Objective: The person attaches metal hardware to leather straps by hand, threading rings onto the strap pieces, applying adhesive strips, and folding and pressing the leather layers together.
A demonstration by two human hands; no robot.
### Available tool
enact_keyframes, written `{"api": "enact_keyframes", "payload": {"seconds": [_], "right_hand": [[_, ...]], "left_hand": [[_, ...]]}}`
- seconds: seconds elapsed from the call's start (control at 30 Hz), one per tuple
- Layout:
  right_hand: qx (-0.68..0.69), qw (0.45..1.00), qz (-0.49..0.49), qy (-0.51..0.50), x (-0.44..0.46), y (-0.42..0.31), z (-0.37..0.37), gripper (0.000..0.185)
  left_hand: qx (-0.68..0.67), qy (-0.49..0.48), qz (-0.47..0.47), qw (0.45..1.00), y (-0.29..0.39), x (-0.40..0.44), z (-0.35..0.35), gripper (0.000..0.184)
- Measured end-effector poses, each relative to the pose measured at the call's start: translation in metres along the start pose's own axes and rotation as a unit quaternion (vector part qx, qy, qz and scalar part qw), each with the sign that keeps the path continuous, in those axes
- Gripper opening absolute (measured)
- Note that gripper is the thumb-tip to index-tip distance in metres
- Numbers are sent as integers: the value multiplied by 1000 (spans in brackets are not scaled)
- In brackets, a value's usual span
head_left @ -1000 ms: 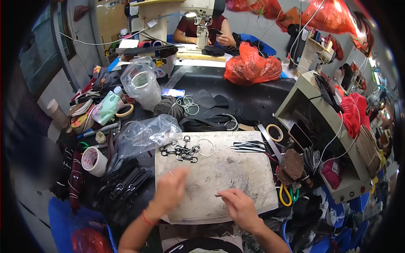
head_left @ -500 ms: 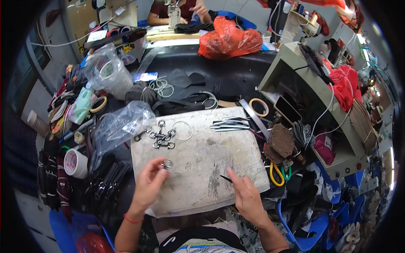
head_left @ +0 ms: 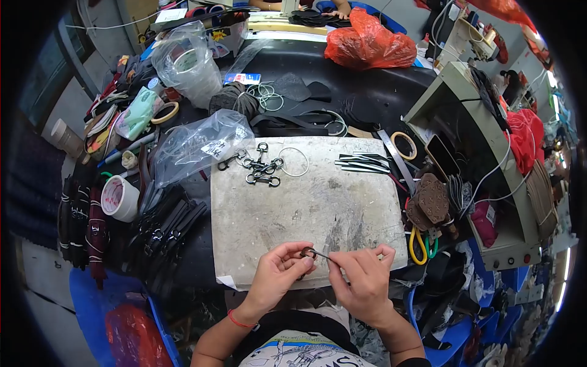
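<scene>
Left hand (head_left: 280, 274) pinches a small metal clasp (head_left: 307, 252) between thumb and curled fingers, palm turned inward, thin red cord (head_left: 240, 319) at the wrist. Right hand (head_left: 363, 279) closes thumb and forefinger on a short dark strip (head_left: 322, 255); its far end reaches the clasp's ring, though whether it passes through is too small to tell. Clasp and strip are held over the near edge of a stained pale board (head_left: 275, 214), the two hands close together, fingertips nearly meeting. On the board's far left part, a loose heap of similar metal clasps (head_left: 262, 168), some overlapping; just right of them, a thin pale hoop (head_left: 309, 160) lies flat. Far right part of the board: a spread of narrow black-and-white strips (head_left: 362, 163), roughly parallel. A clear plastic bag (head_left: 199, 153) with a white label overlaps the far left corner. Beyond the right edge: roll of tape (head_left: 414, 147), brown patterned pieces (head_left: 428, 203) stacked, and a yellow handle (head_left: 417, 247) beside a green one (head_left: 431, 247). Left of the board, dark straps (head_left: 168, 223) with metal fittings lie bunched near a tilted white tub (head_left: 120, 199). Across the black table, a crumpled red bag (head_left: 370, 41); behind it, partly cut off by the frame, another person's hand (head_left: 340, 11).
</scene>
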State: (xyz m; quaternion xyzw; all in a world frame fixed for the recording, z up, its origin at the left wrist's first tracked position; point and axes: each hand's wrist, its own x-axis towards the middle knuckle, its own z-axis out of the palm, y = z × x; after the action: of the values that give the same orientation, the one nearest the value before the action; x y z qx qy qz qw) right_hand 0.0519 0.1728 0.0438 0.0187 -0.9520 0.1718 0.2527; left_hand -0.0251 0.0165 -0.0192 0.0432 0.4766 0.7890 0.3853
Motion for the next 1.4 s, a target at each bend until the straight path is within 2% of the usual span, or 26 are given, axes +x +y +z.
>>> {"api": "enact_keyframes", "payload": {"seconds": [0.1, 0.23, 0.33, 0.43, 0.53, 0.63, 0.73, 0.9, 1.03, 1.4], "right_hand": [[-37, 999, -39, -9, 3, -7, 3, 19], [-72, 995, -67, -29, 6, -8, 13, 13], [-66, 995, -71, -27, 8, -8, 25, 11], [-65, 995, -52, -49, 13, -7, 26, 11], [-70, 995, -18, -74, 15, -7, 22, 14], [-42, 994, -3, -105, 20, -1, 10, 19], [29, 988, -2, -155, 22, 8, 1, 17], [98, 976, -4, -194, 25, 11, 0, 13], [110, 973, 1, -202, 26, 11, 1, 12], [115, 973, 3, -200, 24, 11, 4, 13]], "left_hand": [[124, 75, 91, 985, -7, -1, 6, 30], [307, 152, 203, 917, -7, -1, 10, 28], [362, 180, 250, 880, -2, -3, 18, 24], [393, 153, 280, 862, -1, -4, 15, 24], [367, 125, 251, 887, 0, -7, 10, 25], [418, 82, 278, 861, -1, -10, 5, 28], [388, 75, 163, 904, 7, -18, 6, 30], [340, 80, 150, 925, -1, -22, 4, 35], [301, 76, 116, 944, 0, -25, 2, 40], [249, 55, 95, 962, -3, -27, 0, 41]]}}
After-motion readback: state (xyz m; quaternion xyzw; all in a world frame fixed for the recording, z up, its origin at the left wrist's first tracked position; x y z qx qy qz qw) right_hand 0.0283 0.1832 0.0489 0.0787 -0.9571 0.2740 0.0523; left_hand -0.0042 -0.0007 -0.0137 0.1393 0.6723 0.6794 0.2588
